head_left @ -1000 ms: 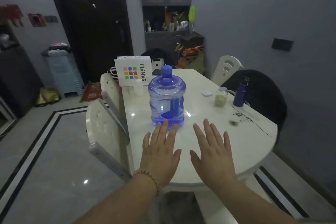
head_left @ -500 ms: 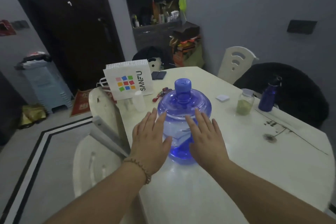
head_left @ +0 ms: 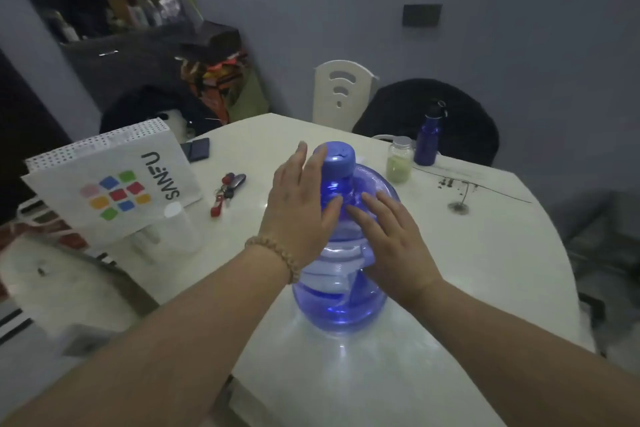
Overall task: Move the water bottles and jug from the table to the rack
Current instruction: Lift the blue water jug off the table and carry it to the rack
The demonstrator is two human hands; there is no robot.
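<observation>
**A:** Dim room, white table [head_left: 485, 270] against a grey wall, chairs [head_left: 341, 94] pushed in behind it. Where's the jug?

**B:** Jug [head_left: 343, 302] stands upright on the table, near the front edge, right below the camera. Blue, see-through, capped. It looks mostly empty, though I can't be sure in this light.

**A:** And the hands?

**B:** Left hand [head_left: 299, 208] is spread, fingers straight, lying against the jug's left shoulder and reaching up beside the cap [head_left: 337, 158]. Right hand [head_left: 391, 236] is spread too, palm down on the right shoulder. Neither is closed round anything. Whether the palms truly press the plastic or sit just off it, I can't tell.

**A:** Why both hands, flat like that?

**B:** My guess: the body is too wide for one hand, so they bracket it from both sides to squeeze and lift. It hasn't left the table.

**A:** What about the bottles?

**B:** Dark blue bottle [head_left: 428, 139] stands at the far right edge, with a small jar [head_left: 400, 159] of greenish stuff just beside it. Both untouched, well apart from the hands.

**A:** Anything in the way?

**B:** A white bag [head_left: 114, 184] leans at the left edge, keys [head_left: 227, 189] between it and the jug, a white cup [head_left: 178, 229] in front of the bag. None touch the jug. I can't see the rack.

**A:** Risk?

**B:** Smooth plastic and open palms could slip; a lower grip would likely be safer.
</observation>
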